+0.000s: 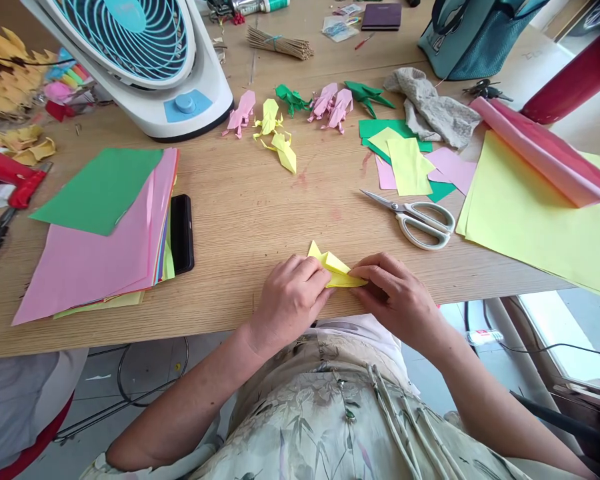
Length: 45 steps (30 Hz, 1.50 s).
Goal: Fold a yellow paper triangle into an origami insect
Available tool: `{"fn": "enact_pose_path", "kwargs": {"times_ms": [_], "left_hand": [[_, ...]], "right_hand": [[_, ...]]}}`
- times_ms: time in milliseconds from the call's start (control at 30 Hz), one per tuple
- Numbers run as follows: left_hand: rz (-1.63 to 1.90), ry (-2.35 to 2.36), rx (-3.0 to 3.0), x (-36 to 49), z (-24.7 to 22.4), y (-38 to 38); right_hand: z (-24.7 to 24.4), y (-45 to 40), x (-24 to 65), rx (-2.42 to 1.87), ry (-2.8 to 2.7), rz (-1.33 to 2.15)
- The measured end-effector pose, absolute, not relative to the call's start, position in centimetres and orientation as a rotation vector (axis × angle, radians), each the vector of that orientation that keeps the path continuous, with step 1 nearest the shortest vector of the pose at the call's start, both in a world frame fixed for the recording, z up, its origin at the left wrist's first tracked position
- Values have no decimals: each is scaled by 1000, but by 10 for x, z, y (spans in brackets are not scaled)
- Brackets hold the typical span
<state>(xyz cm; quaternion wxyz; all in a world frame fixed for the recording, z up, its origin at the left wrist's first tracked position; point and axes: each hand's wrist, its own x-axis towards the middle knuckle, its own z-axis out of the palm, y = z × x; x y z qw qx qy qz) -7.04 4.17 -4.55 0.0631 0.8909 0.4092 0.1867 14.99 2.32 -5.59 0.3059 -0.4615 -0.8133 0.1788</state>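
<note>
A partly folded piece of yellow paper point(336, 264) lies near the table's front edge, with pointed flaps at its upper left. My left hand point(294, 288) grips its left side, fingers closed over the paper. At the other end, my right hand point(397, 293) pinches the right tip between thumb and fingers. Parts of the paper are hidden under both hands. Scissors with pale handles point(427, 225) lie beyond my right hand. Further back stand several folded paper frogs, among them a yellow one point(283, 152), a pink one point(241, 113) and a green one point(293, 99).
A stack of coloured paper point(95, 260) and a black phone point(182, 233) lie left, below a white fan point(200, 80). Right are small paper pieces point(407, 167), a grey cloth point(437, 107), large yellow sheets point(540, 220) and a rolled pink sheet point(545, 153). A teal bag point(475, 43) stands behind.
</note>
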Motion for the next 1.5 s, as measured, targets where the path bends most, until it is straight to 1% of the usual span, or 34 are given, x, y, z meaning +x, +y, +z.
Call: {"fn": "enact_pose_path", "kwargs": {"times_ms": [233, 500, 1200, 1367, 1500], "left_hand": [[518, 1247, 2698, -65, -44, 43], [513, 1036, 2724, -65, -45, 46], [481, 883, 2825, -55, -41, 44], [565, 864, 2836, -55, -43, 44], [560, 859, 2835, -56, -44, 44]], "right_hand": [[-50, 25, 155, -1242, -2158, 526], [-52, 13, 162, -1325, -2143, 393], [-50, 17, 162, -1395, -2072, 531], [-50, 23, 161, -1315, -2142, 527], [-49, 24, 164, -1258, -2187, 555]]}}
